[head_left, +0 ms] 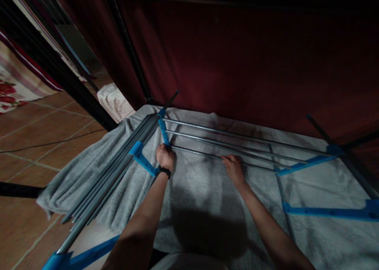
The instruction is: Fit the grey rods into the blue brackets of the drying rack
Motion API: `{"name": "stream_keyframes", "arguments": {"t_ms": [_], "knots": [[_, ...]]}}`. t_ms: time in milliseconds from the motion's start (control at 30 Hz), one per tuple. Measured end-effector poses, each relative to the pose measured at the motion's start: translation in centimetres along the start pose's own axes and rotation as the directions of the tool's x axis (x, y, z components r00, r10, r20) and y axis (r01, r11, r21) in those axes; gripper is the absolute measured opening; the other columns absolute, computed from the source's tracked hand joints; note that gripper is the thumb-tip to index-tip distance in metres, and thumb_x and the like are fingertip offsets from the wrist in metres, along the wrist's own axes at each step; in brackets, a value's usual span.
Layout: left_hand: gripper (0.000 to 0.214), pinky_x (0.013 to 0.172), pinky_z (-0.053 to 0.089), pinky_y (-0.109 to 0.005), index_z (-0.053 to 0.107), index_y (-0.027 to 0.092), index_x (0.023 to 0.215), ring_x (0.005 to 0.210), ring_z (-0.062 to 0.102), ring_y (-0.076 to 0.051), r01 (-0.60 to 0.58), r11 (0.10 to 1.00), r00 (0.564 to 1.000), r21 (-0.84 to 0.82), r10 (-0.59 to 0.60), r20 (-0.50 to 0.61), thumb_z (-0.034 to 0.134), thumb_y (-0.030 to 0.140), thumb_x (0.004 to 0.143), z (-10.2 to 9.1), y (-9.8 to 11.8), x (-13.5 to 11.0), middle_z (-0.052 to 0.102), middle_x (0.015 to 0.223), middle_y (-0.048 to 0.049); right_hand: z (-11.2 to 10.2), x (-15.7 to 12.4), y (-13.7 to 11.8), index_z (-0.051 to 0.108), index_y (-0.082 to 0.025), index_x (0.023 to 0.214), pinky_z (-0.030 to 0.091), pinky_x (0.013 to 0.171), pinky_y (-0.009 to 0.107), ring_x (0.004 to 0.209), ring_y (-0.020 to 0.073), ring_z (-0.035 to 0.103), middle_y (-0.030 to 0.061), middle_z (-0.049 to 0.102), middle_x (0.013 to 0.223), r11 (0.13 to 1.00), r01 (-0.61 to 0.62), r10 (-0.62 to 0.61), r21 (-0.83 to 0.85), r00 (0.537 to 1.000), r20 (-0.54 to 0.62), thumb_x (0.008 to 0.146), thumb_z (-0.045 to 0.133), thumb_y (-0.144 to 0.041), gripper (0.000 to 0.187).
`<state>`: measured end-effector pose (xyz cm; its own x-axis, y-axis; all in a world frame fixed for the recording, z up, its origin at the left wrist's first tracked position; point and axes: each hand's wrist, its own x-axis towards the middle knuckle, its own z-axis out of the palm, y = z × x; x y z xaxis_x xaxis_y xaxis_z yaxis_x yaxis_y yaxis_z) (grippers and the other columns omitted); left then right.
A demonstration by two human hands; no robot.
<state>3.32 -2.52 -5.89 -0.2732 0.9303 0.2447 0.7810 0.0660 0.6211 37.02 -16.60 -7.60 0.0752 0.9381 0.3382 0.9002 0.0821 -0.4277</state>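
My left hand (165, 156), with a dark band at its wrist, is closed around the near end of a blue plastic bracket (164, 132), where a metal tube (197, 152) meets it. Farther right, the fingers of my right hand (233, 167) pinch that same tube along its length. Behind it, more metal tubes (237, 132) run across towards another blue bracket (309, 164). At least one of these tubes slants. Just left of my left wrist is a separate blue bracket (145, 163) on an upright. My fingers hide the joint at the left.
A bundle of loose grey tubes (118, 165) lies on the grey blanket (201, 207) at left. Another blue bracket (328, 212) is at right. A dark red curtain (237, 64) hangs behind. Tiled floor (26, 159) with a cable (53, 143) lies left.
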Motion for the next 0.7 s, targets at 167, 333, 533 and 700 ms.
{"name": "stream_keyframes", "arguments": {"t_ms": [167, 333, 533, 700], "knots": [[0.014, 0.082, 0.044, -0.035, 0.053, 0.024, 0.085, 0.102, 0.060, -0.026, 0.006, 1.000, 1.000, -0.024, -0.005, 0.016, 0.060, 0.013, 0.088, 0.09, -0.01, 0.23, 0.063, 0.101, -0.0087, -0.13, -0.07, 0.17, 0.079, -0.027, 0.123, 0.053, 0.097, 0.041, 0.099, 0.0257, 0.066, 0.0087, 0.070, 0.102, 1.000, -0.013, 0.013, -0.011, 1.000, 0.009, 0.103, 0.054, -0.019, 0.033], [0.015, 0.078, 0.044, -0.033, 0.051, 0.024, 0.080, 0.099, 0.061, -0.025, 0.011, 1.000, 1.000, -0.023, -0.011, 0.024, 0.060, 0.015, 0.088, -0.01, 0.05, 0.33, 0.061, 0.097, -0.0080, 0.29, -0.34, 0.10, 0.079, -0.029, 0.123, 0.053, 0.095, 0.040, 0.098, 0.0251, 0.066, 0.0083, 0.071, 0.104, 1.000, -0.001, 0.001, -0.019, 1.000, 0.018, 0.102, 0.054, -0.018, 0.034], [0.009, 0.077, 0.044, -0.033, 0.057, 0.023, 0.085, 0.094, 0.060, -0.023, 0.015, 1.000, 0.999, -0.026, -0.014, 0.037, 0.059, 0.015, 0.089, -0.23, 0.26, 0.29, 0.061, 0.094, -0.0074, 0.47, -0.61, -0.15, 0.078, -0.028, 0.123, 0.049, 0.094, 0.039, 0.100, 0.0251, 0.065, 0.0080, 0.071, 0.105, 0.995, 0.000, 0.001, -0.095, 1.000, 0.014, 0.101, 0.056, -0.015, 0.033], [0.006, 0.080, 0.046, -0.034, 0.061, 0.022, 0.091, 0.098, 0.061, -0.025, 0.010, 1.000, 1.000, -0.023, -0.010, 0.028, 0.060, 0.017, 0.089, -0.36, 0.49, -0.09, 0.062, 0.101, -0.0092, -0.18, -0.18, -0.29, 0.077, -0.030, 0.126, 0.045, 0.093, 0.039, 0.100, 0.0237, 0.065, 0.0079, 0.072, 0.107, 0.992, 0.012, -0.008, -0.126, 0.999, 0.032, 0.103, 0.056, -0.016, 0.034]]}}
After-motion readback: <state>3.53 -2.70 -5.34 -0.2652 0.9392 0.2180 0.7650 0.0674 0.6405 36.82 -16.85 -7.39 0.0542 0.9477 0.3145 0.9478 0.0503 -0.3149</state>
